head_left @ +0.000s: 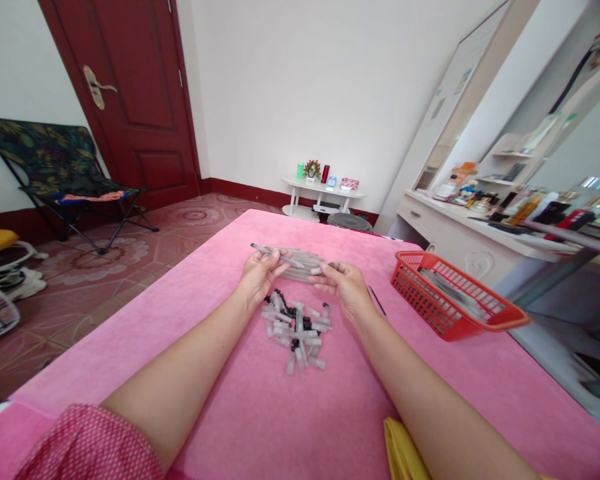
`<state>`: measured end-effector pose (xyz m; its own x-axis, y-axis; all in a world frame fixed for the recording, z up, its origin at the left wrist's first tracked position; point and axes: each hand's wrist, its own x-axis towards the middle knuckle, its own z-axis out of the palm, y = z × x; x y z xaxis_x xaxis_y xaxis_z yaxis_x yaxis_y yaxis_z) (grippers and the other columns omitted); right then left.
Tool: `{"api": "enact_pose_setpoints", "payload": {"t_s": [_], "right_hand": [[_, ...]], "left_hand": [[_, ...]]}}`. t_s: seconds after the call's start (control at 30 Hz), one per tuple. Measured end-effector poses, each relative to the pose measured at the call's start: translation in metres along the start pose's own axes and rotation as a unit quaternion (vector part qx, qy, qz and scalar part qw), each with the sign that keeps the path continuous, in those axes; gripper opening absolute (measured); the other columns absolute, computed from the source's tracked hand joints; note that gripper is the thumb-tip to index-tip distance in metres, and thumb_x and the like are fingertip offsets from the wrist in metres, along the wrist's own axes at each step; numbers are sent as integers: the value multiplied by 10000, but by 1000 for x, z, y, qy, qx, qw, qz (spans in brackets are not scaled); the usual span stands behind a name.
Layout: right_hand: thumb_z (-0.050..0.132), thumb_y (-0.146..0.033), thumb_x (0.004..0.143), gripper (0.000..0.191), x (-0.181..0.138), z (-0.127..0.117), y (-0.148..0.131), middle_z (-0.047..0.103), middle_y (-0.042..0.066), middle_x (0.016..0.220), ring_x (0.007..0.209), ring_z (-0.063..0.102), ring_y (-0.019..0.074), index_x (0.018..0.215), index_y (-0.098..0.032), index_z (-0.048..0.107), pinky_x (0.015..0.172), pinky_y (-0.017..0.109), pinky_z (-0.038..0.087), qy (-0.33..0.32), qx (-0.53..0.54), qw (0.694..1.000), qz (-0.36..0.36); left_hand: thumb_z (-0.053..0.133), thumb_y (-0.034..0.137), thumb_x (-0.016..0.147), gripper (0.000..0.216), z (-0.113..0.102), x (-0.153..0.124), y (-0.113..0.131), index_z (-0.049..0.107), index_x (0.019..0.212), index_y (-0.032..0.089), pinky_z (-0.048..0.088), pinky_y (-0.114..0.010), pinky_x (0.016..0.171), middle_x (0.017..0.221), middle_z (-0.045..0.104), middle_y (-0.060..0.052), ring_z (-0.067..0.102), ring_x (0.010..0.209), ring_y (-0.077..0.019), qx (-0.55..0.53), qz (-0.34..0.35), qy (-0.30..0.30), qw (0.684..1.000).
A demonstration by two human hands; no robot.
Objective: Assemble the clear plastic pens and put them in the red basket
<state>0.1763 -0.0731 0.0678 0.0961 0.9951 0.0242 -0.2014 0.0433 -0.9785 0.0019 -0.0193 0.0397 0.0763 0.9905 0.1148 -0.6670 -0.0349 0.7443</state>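
My left hand [261, 273] is closed on a slim translucent grey pen [293, 262], its dark end pointing to the left and its tip towards my right hand. Between the fingertips of my right hand [347, 283] is a small whitish pen cap [315, 271], close to the pen's tip but apart from it. Behind and below both hands, a row of similar grey pens [297, 274] lies on the pink cloth. Nearer to me is a loose heap of clear caps [313, 342] mixed with small black pieces [307, 324].
A red plastic basket [433, 315] with more grey pens stands on the right of the pink-covered table [280, 427]. A thin dark stick [378, 301] lies beside my right wrist. Yellow cloth [403, 453] is at the near edge, under my right forearm. A dresser [480, 233] stands beyond the basket.
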Motion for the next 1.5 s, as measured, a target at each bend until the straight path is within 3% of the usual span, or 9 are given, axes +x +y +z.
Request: {"api": "enact_pose_setpoints", "payload": {"t_s": [0.33, 0.43, 0.57, 0.7, 0.9, 1.03, 1.23, 1.5], "right_hand": [[630, -237, 755, 133, -1, 1, -2, 645, 8, 575, 404, 573, 81, 700, -146, 550, 390, 162, 487, 50, -6, 998, 33], [650, -231, 753, 109, 2, -3, 2, 662, 15, 625, 484, 621, 93, 744, -146, 582, 462, 172, 530, 30, 31, 998, 52], [731, -106, 629, 197, 6, -9, 6, 700, 29, 728, 649, 672, 123, 785, -150, 618, 622, 209, 572, 7, 75, 996, 55], [744, -104, 576, 236, 7, -11, 5, 705, 34, 734, 622, 662, 120, 780, -143, 630, 584, 199, 558, 0, 46, 997, 61], [709, -179, 580, 195, 2, -3, 2, 702, 57, 768, 721, 686, 176, 716, -148, 573, 591, 230, 546, 8, -19, 1000, 9], [671, -200, 575, 183, 1, 1, 3, 671, 27, 648, 574, 649, 159, 716, -156, 563, 523, 240, 514, -15, -114, 993, -29], [582, -241, 668, 135, 4, 0, 14, 675, 23, 705, 634, 606, 148, 742, -148, 647, 587, 242, 463, -46, -303, 934, -185], [560, -238, 732, 216, 5, -3, 16, 718, 18, 854, 767, 629, 189, 868, -189, 720, 681, 272, 457, -53, -351, 908, -225]], "left_hand": [[608, 96, 772, 86, 0, -1, 0, 546, 816, 135, 519, -343, 820, 830, 676, -34, 668, 839, -155, -5, -4, 1, 1000], [608, 91, 770, 91, 0, -1, 0, 541, 813, 135, 516, -349, 823, 822, 670, -30, 669, 831, -154, 0, -3, 7, 1000], [613, 91, 766, 95, 1, -1, 1, 540, 810, 132, 512, -352, 829, 820, 671, -37, 668, 824, -155, 6, -3, 11, 1000], [614, 89, 763, 98, 1, -2, 2, 538, 808, 132, 516, -349, 821, 819, 673, -39, 667, 819, -153, 5, -1, 13, 1000], [622, 103, 760, 109, 0, -1, 1, 539, 819, 140, 521, -334, 812, 838, 672, -34, 663, 843, -152, 4, 2, 4, 1000], [640, 106, 748, 139, 0, -1, 0, 526, 819, 144, 509, -356, 835, 835, 667, -25, 667, 841, -156, -2, 1, 1, 1000], [607, 83, 764, 119, 6, -3, 0, 521, 829, 135, 515, -351, 823, 818, 671, -36, 674, 821, -163, -5, -7, -3, 1000], [637, 103, 747, 140, 8, -5, 0, 528, 832, 128, 529, -347, 804, 809, 674, -44, 676, 806, -167, -1, -7, -13, 1000]]}}
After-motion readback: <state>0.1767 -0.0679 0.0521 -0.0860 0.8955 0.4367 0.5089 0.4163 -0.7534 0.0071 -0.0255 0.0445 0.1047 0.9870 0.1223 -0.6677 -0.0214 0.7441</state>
